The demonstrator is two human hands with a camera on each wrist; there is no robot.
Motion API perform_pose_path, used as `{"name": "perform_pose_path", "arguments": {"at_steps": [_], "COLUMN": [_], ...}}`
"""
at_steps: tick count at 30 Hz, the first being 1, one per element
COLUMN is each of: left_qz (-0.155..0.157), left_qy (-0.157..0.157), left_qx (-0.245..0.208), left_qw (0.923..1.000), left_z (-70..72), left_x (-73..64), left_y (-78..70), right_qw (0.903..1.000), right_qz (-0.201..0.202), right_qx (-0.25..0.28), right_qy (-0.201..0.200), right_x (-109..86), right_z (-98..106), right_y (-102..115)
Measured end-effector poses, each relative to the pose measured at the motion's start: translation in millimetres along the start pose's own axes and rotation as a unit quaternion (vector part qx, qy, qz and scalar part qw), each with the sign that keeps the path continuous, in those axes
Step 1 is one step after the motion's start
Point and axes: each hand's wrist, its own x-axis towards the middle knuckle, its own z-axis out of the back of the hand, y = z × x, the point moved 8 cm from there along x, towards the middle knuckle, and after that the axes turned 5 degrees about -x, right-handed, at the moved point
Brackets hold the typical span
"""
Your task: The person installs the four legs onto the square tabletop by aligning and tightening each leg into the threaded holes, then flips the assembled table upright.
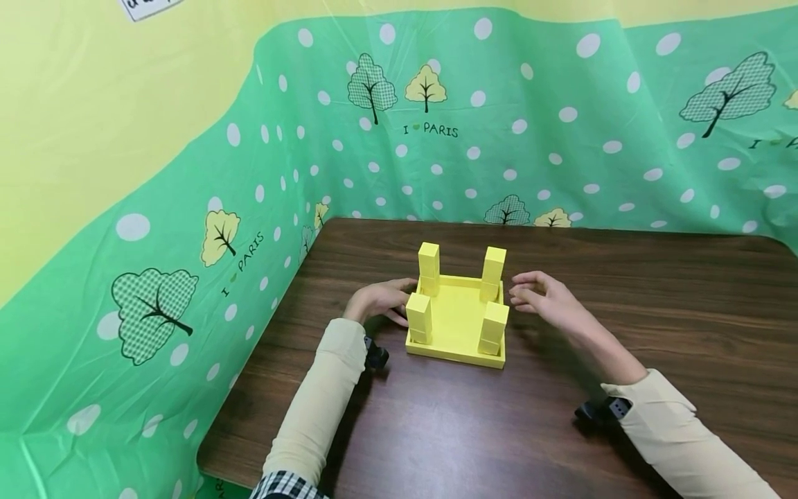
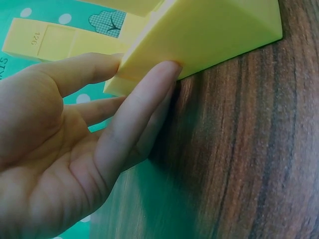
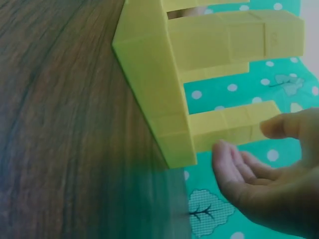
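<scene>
A shallow yellow square tray (image 1: 455, 312) sits on the table, with a yellow post of stacked blocks standing at each corner. My left hand (image 1: 383, 299) is at the tray's left side. In the left wrist view, its nearly straight fingers (image 2: 144, 109) and thumb touch the tray's outer wall (image 2: 214, 35). Just right of the back right post (image 1: 494, 267), my right hand (image 1: 545, 298) hovers with loosely bent fingers and a gap between thumb and fingertips. It holds nothing. The front left post (image 1: 420, 319) and front right post (image 1: 493, 328) stand upright.
Dark wood-grain table (image 1: 654, 312) surrounds the tray. Behind and to the left hangs a green and yellow cloth (image 1: 436, 173) with dots and trees. Black wrist cameras (image 1: 375, 353) sit at both cuffs. Numbers mark a post (image 2: 37, 40) in the left wrist view.
</scene>
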Motion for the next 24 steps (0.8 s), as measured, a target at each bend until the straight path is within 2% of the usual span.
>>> {"name": "perform_pose_path", "arguments": {"at_steps": [4,11,17,24], "left_qz": [0.004,0.0,-0.012,-0.032], "left_qy": [-0.002,0.002,0.003,0.004], "left_qx": [-0.007,-0.008,0.001,0.037], "left_qw": [1.0,1.0,0.9999,0.9988], "left_z": [-0.5,-1.7,-4.2,-8.9], "left_x": [0.6,1.0,-2.4,-7.0], "left_y": [0.2,0.3,-0.1,-3.8], "right_qw": [0.998,0.989,0.9851,0.9836], "right_qz": [-0.037,-0.055,-0.068,-0.069], "right_qx": [-0.021,-0.041,-0.045,-0.052], "right_qy": [0.047,0.131,0.151,0.158], "right_x": [1.7,1.9,5.2,7.7], "right_z": [-9,-26,-32,-34], "right_y": [-15,-27,-31,-32]}}
